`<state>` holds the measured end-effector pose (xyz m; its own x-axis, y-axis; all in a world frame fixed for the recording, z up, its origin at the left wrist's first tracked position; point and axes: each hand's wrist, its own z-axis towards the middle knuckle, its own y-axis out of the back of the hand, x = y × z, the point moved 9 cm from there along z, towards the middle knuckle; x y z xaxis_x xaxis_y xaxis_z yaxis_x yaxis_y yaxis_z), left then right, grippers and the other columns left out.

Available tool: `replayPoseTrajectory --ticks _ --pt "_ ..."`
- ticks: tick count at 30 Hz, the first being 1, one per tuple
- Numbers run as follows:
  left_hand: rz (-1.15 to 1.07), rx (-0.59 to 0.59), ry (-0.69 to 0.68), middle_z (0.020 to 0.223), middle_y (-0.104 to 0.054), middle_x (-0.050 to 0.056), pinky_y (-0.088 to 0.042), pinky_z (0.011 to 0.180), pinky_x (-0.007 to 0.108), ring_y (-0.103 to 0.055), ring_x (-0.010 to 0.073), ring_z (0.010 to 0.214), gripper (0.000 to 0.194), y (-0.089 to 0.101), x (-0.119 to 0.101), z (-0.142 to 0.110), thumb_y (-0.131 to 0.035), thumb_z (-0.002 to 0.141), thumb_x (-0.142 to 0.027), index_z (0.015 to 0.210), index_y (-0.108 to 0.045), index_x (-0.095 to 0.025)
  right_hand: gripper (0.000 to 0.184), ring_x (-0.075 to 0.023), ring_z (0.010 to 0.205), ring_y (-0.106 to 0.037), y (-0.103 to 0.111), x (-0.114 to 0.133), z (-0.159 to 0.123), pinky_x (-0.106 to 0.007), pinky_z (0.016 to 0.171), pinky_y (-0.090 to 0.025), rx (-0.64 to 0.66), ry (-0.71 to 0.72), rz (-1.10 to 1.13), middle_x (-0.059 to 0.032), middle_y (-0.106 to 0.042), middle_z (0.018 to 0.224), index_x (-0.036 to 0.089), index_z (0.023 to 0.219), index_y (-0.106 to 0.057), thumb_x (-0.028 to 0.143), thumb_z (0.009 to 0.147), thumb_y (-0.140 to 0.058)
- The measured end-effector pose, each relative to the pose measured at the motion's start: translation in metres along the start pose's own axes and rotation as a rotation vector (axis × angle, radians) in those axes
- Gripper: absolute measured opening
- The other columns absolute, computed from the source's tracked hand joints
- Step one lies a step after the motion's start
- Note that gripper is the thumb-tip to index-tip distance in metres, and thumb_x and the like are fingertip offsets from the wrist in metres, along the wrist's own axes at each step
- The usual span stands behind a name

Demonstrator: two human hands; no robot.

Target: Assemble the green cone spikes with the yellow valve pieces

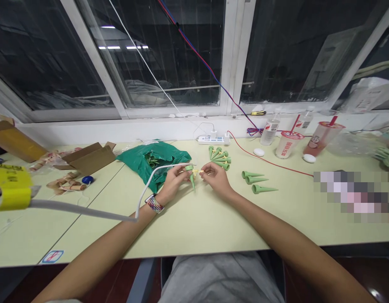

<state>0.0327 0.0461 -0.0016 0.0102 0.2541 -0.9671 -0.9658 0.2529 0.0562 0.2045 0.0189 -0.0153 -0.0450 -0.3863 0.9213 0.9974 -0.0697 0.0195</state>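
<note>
My left hand (174,180) pinches a green cone-shaped spike (192,180), point down, over the pale table (194,219). My right hand (216,176) is closed on a small yellow part (198,171) at the spike's top. The two hands meet at the table's middle. Behind them lies a pile of green spikes with yellow parts (220,156). Three more green spikes (256,181) lie to the right. An open green plastic bag (153,160) with more pieces sits just left of my left hand. A beaded band is on my left wrist.
A white cable (87,210) crosses the left side above my left arm. Cardboard box (89,158) and tape scraps lie at the left. A power strip (213,139), water bottle (270,131) and two drink cups (287,144) stand by the window sill.
</note>
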Motion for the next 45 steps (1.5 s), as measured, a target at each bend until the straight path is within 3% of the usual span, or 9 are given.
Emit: replayPoseTrajectory --ticks 7,14,21,26,32,36,41,45 --pt "0.014 -0.026 -0.024 0.087 -0.067 0.004 -0.059 0.067 0.029 -0.065 0.0193 0.079 0.037 0.002 -0.003 0.001 -0.082 0.076 -0.040 0.105 -0.076 -0.018 0.012 -0.0187 0.074 -0.065 0.007 0.009 -0.004 -0.030 0.066 -0.055 -0.078 0.010 -0.003 -0.0014 -0.066 0.081 0.024 0.087 -0.062 0.032 0.081 -0.067" --pt "0.068 0.051 -0.008 0.082 -0.065 0.003 -0.058 0.065 0.029 -0.064 0.0171 0.071 0.043 -0.005 -0.002 -0.002 -0.084 0.078 -0.042 0.113 -0.075 -0.019 0.011 -0.0185 0.076 -0.068 -0.003 0.011 -0.005 -0.028 0.064 -0.052 0.022 0.055 -0.068 -0.0018 -0.069 0.084 0.023 0.090 -0.067 0.032 0.084 -0.068" --pt "0.039 0.103 0.021 0.083 -0.070 0.004 -0.057 0.067 0.029 -0.065 0.0174 0.072 0.051 -0.013 -0.004 -0.007 -0.085 0.078 -0.046 0.118 -0.070 -0.017 0.011 -0.0182 0.077 -0.071 -0.004 0.012 -0.006 -0.027 0.066 -0.054 0.029 0.093 -0.079 -0.0029 -0.073 0.089 0.021 0.092 -0.070 0.030 0.086 -0.068" --pt "0.054 0.136 0.060 0.082 -0.065 0.001 -0.048 0.060 0.023 -0.061 0.0143 0.071 0.051 -0.015 0.000 -0.009 -0.086 0.077 -0.046 0.115 -0.067 -0.017 0.010 -0.0166 0.078 -0.070 -0.009 0.018 -0.009 -0.026 0.066 -0.056 0.059 0.185 -0.127 -0.0035 -0.075 0.094 0.021 0.092 -0.073 0.028 0.088 -0.067" --pt "-0.006 0.162 0.091 0.089 -0.067 0.002 -0.048 0.065 0.023 -0.063 0.0155 0.078 0.049 -0.015 0.009 -0.006 -0.086 0.077 -0.045 0.112 -0.065 -0.018 0.012 -0.0157 0.078 -0.070 -0.012 0.024 -0.012 -0.026 0.066 -0.056 0.096 0.283 -0.219 -0.0044 -0.075 0.099 0.022 0.095 -0.074 0.025 0.091 -0.063" --pt "0.042 0.168 0.046 0.096 -0.068 0.004 -0.051 0.073 0.026 -0.065 0.0181 0.087 0.048 -0.015 0.004 -0.007 -0.088 0.075 -0.040 0.112 -0.067 -0.018 0.013 -0.0160 0.069 -0.069 -0.011 0.010 -0.008 -0.027 0.062 -0.055 0.093 0.123 -0.135 -0.0041 -0.075 0.086 0.020 0.093 -0.073 0.032 0.088 -0.068" --pt "0.065 0.183 0.006 0.100 -0.067 0.004 -0.052 0.075 0.026 -0.066 0.0178 0.090 0.044 -0.016 0.000 -0.007 -0.085 0.079 -0.040 0.112 -0.067 -0.018 0.029 -0.0150 0.058 -0.066 -0.017 -0.016 -0.006 -0.027 0.058 -0.055 0.154 -0.179 0.163 -0.0026 -0.073 0.070 0.018 0.087 -0.071 0.045 0.081 -0.076" --pt "0.070 0.202 -0.024 0.102 -0.067 0.005 -0.053 0.078 0.026 -0.067 0.0187 0.093 0.040 -0.016 0.001 -0.007 -0.083 0.082 -0.039 0.113 -0.067 -0.018 0.042 -0.0124 0.054 -0.061 -0.019 -0.019 -0.005 -0.024 0.056 -0.052 0.182 -0.193 0.154 -0.0027 -0.069 0.062 0.017 0.073 -0.068 0.056 0.087 -0.070"
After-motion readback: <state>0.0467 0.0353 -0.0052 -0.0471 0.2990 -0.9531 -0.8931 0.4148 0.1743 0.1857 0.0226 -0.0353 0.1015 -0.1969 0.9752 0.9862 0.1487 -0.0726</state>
